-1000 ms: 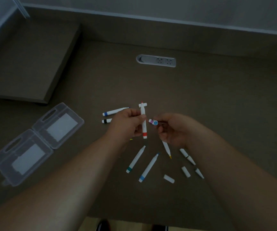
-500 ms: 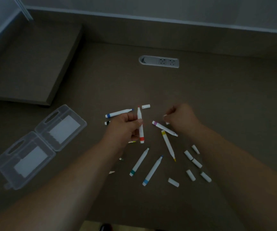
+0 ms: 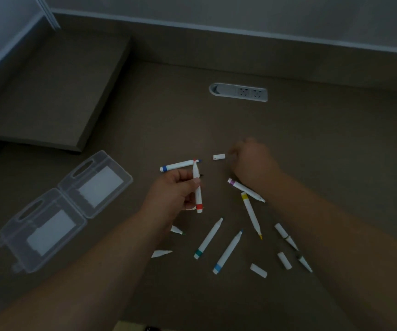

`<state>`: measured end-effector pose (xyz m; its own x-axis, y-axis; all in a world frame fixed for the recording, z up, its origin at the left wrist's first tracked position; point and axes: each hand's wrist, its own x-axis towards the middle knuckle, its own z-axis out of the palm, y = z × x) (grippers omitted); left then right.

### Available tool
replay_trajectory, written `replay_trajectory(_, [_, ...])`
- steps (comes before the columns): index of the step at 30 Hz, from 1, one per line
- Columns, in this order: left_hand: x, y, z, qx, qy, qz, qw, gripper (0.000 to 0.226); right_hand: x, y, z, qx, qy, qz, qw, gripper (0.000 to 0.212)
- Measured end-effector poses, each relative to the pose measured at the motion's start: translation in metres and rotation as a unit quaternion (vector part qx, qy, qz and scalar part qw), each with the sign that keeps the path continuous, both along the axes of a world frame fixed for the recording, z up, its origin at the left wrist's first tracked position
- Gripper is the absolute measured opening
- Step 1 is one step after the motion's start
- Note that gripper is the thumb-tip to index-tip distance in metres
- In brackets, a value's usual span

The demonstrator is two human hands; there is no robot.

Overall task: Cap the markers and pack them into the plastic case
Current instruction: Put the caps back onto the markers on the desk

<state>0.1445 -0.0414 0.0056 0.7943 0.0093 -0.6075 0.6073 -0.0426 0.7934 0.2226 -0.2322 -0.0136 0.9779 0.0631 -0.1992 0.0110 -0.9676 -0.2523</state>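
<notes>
Nearest, at 6 o'clock of the scatter: loose white cap [image 3: 258,270] and a second cap [image 3: 284,260], lying apart on the brown desk [image 3: 336,151]. Beside them, light-blue marker [image 3: 227,252] and green marker [image 3: 208,238], both uncapped, tips toward 1 o'clock. Short pointed pieces at 7 o'clock, half hidden by the left forearm; nature not determinable.

Mid-field: yellow marker [image 3: 251,215] and purple marker [image 3: 245,189], uncapped, nearly touching at their coloured ends. Left hand [image 3: 176,194] curled round a red marker [image 3: 197,187], held roughly upright, red tip bare. Right hand [image 3: 252,161] reaching toward 12 o'clock, just beside a lone cap [image 3: 219,156]; hand blurred, finger posture not determinable, cap apparently not yet gripped.

Farther: blue marker [image 3: 180,165] flat on the desk, tip exposed. Plastic case [image 3: 61,209] at 9 o'clock, lying wide open, both halves showing only paper inserts, well apart from the markers.

Progress, by judgement: very early. No marker visibly capped, none packed. Remaining: capping every marker, transfer to the case, closure.

Clearance: open desk between markers and case. Raised shelf [image 3: 49,91] at 10 o'clock, socket strip [image 3: 238,92] at 12 o'clock, both well clear. Near desk edge close beneath the forearms; some roll-off risk for the nearest caps.
</notes>
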Motion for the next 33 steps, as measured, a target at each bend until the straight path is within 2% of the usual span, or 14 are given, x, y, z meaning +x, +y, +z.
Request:
replay_trajectory(3, [-0.001,0.005,-0.001,-0.002,-0.007,-0.004,1.000,0.009,0.011,0.017,-0.011,0.006,-0.024,0.060,0.998,0.034])
replay_trajectory(6, [-0.002,0.011,-0.001,-0.002,-0.017,-0.004,1.000,0.008,0.015,0.024,-0.022,-0.008,-0.040,0.071,0.997,0.021])
replay_trajectory(9, [-0.001,0.016,0.000,-0.006,-0.021,0.006,1.000,0.009,0.011,0.027,-0.025,-0.011,-0.024,0.065,0.998,0.016])
replay_trajectory(11, [-0.001,0.018,0.001,-0.015,-0.023,0.013,1.000,0.008,0.003,0.029,-0.016,0.040,-0.006,0.027,0.999,0.018])
replay_trajectory(13, [0.000,0.018,0.003,-0.019,-0.025,0.018,0.999,0.008,-0.008,0.032,0.000,0.172,0.016,-0.065,0.983,0.013])
replay_trajectory(16, [0.002,0.016,0.004,-0.025,-0.022,0.026,0.999,0.009,-0.032,0.035,0.028,0.368,0.105,-0.202,0.902,0.010])
replay_trajectory(17, [0.003,0.014,0.005,-0.030,-0.022,0.026,0.999,0.009,-0.041,0.036,0.035,0.425,0.149,-0.240,0.860,0.010])
replay_trajectory(19, [0.004,0.009,0.007,-0.039,-0.028,0.025,0.999,0.008,-0.052,0.036,0.043,0.529,0.236,-0.315,0.751,0.009])
replay_trajectory(21, [0.004,0.003,0.008,-0.042,-0.035,0.025,0.998,0.007,-0.062,0.033,0.042,0.576,0.302,-0.363,0.667,0.011])
replay_trajectory(24, [0.005,-0.002,0.007,-0.047,-0.042,0.020,0.998,0.006,-0.073,0.032,0.039,0.595,0.344,-0.397,0.608,0.015])
replay_trajectory(26, [0.005,-0.005,0.006,-0.052,-0.049,0.015,0.997,0.007,-0.078,0.031,0.038,0.602,0.351,-0.414,0.586,0.014])
replay_trajectory(29, [0.002,-0.005,0.004,-0.053,-0.052,0.014,0.997,0.008,-0.084,0.029,0.036,0.593,0.350,-0.419,0.591,0.010])
replay_trajectory(30, [0.001,-0.004,0.003,-0.053,-0.053,0.010,0.997,0.009,-0.086,0.028,0.037,0.587,0.343,-0.405,0.611,0.011])
replay_trajectory(33, [-0.004,-0.003,-0.004,-0.029,-0.057,-0.016,0.998,0.011,-0.089,0.026,0.037,0.565,0.262,-0.333,0.708,0.010])
